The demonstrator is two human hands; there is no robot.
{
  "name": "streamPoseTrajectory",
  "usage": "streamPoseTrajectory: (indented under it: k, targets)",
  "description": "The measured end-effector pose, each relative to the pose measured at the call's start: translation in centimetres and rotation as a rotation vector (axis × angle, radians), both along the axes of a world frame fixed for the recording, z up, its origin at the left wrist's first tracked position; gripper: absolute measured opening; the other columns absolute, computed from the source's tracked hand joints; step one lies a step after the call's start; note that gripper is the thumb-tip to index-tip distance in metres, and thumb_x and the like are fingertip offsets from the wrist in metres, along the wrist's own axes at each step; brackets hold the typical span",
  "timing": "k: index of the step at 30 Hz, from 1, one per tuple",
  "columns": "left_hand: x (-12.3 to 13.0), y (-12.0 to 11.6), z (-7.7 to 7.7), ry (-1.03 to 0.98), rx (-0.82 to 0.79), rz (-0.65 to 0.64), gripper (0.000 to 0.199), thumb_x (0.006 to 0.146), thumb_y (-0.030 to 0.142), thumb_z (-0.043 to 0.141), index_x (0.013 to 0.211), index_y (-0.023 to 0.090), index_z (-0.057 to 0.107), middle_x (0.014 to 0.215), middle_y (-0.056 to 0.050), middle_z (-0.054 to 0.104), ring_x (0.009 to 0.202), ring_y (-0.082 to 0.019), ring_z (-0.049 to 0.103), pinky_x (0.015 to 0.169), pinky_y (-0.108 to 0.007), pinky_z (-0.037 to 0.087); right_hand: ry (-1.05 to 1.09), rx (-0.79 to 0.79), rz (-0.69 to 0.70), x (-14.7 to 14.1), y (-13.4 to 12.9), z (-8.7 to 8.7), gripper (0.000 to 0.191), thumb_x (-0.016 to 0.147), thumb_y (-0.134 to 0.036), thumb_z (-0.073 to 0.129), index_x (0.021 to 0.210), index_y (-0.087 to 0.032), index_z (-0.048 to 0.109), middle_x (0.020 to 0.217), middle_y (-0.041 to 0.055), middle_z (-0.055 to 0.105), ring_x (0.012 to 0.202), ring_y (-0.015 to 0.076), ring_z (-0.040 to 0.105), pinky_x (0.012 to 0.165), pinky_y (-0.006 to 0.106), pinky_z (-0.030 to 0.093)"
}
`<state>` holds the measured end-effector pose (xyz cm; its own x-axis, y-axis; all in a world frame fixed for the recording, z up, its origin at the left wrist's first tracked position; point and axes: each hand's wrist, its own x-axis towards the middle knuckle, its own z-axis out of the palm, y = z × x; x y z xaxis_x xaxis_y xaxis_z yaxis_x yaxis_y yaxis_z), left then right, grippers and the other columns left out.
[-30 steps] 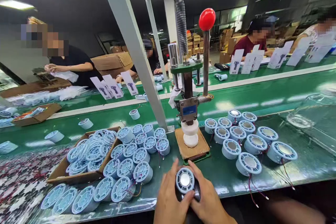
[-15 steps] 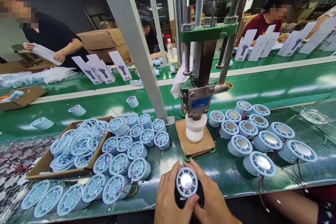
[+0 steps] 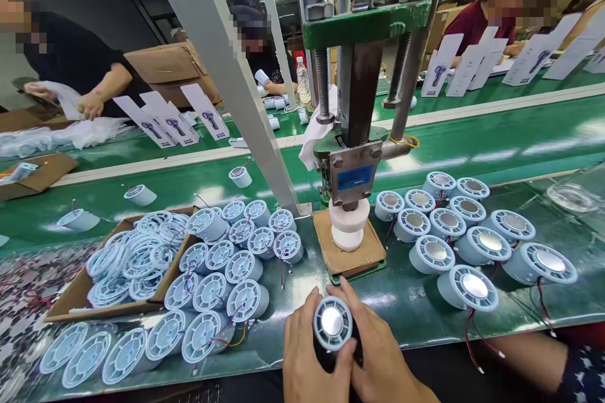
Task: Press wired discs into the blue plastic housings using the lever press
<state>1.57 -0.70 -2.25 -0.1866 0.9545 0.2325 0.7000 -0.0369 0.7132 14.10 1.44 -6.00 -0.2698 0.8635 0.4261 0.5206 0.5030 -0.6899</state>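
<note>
Low at the table's front edge, I hold a light-blue round fan housing [image 3: 323, 334] with a silver disc at its centre. My left hand [image 3: 303, 349] wraps its left side, and my right hand [image 3: 380, 352] closes round its right side with the thumb near the rim. Something dark lies beneath the housing between my palms; I cannot make out what it is. Just beyond my fingertips stands a press [image 3: 355, 176], its white round pusher [image 3: 348, 214] above a white seat on a brown board [image 3: 326, 258].
Several open-faced blue housings [image 3: 246, 300] stand left, beside a carton [image 3: 163, 295] of blue rings [image 3: 142, 252]. Several housings with silver discs [image 3: 474, 286] stand right, wires trailing. A grey post [image 3: 222, 75] rises beside the press. Co-workers sit beyond the green belt [image 3: 520, 145].
My view has shifted slightly, and the press looks nearer. Both hands keep hold of the fan housing. Across the belt, the left co-worker's hands have moved with the clear plastic.
</note>
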Motion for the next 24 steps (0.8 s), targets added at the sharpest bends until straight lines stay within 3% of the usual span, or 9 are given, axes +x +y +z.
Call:
streamPoseTrajectory:
  k: [5, 8, 11, 16, 19, 24]
  targets:
    - [-0.1, -0.2, -1.4, 0.039, 0.048, -0.071, 0.053, 0.092, 0.03, 0.052, 0.144, 0.025, 0.042, 0.132, -0.011, 0.052, 0.122, -0.028, 0.05, 0.101, -0.045, 0.046, -0.071, 0.063, 0.025, 0.5, -0.4, 0.3, 0.077, 0.083, -0.012, 0.038, 0.154, -0.015, 0.008, 0.145, 0.0113, 0.048, 0.131, 0.0178, 0.051, 0.102, 0.032, 0.052]
    - [-0.4, -0.3, -2.1, 0.092, 0.035, -0.118, 0.053, 0.097, 0.034, 0.045, 0.149, 0.026, 0.035, 0.135, -0.013, 0.047, 0.126, -0.029, 0.046, 0.103, -0.048, 0.043, -0.116, 0.089, -0.085, 1.0, -1.4, 0.2, 0.068, 0.085, -0.015, 0.044, 0.149, -0.011, 0.021, 0.139, 0.0151, 0.052, 0.129, 0.0199, 0.052, 0.099, 0.031, 0.054]
    - [-1.0, -0.3, -2.4, 0.096, 0.021, -0.182, 0.051, 0.102, 0.03, 0.031, 0.152, 0.024, 0.028, 0.144, -0.013, 0.042, 0.133, -0.028, 0.041, 0.106, -0.049, 0.04, -0.06, 0.133, -0.177, 1.3, -2.5, 0.3, 0.049, 0.084, -0.017, 0.048, 0.133, -0.014, 0.041, 0.122, 0.0127, 0.061, 0.114, 0.0204, 0.06, 0.091, 0.03, 0.056]
    - [-1.9, -0.1, -2.5, 0.107, 0.04, -0.282, 0.049, 0.103, 0.022, 0.021, 0.152, 0.022, 0.026, 0.153, -0.011, 0.036, 0.141, -0.022, 0.033, 0.112, -0.044, 0.035, 0.069, 0.125, -0.144, 0.6, -2.8, 0.8, 0.015, 0.089, -0.013, 0.047, 0.098, -0.021, 0.056, 0.088, 0.0026, 0.064, 0.079, 0.0158, 0.06, 0.071, 0.025, 0.051]
    - [-1.9, 0.1, -2.7, 0.1, 0.048, -0.282, 0.049, 0.103, 0.023, 0.022, 0.151, 0.021, 0.026, 0.153, -0.01, 0.037, 0.141, -0.022, 0.033, 0.113, -0.044, 0.034, 0.049, 0.135, -0.189, 0.1, -2.5, 0.9, 0.016, 0.092, -0.015, 0.044, 0.084, -0.021, 0.056, 0.075, 0.0005, 0.06, 0.067, 0.0148, 0.055, 0.062, 0.024, 0.043]
    - [-1.6, -0.2, -2.8, 0.085, 0.034, -0.26, 0.049, 0.103, 0.025, 0.022, 0.152, 0.023, 0.025, 0.155, -0.009, 0.036, 0.142, -0.023, 0.033, 0.113, -0.046, 0.034, -0.001, 0.167, -0.211, -0.3, -2.4, 1.0, 0.026, 0.096, -0.018, 0.038, 0.075, -0.02, 0.052, 0.068, 0.0001, 0.056, 0.061, 0.0125, 0.052, 0.058, 0.024, 0.034]
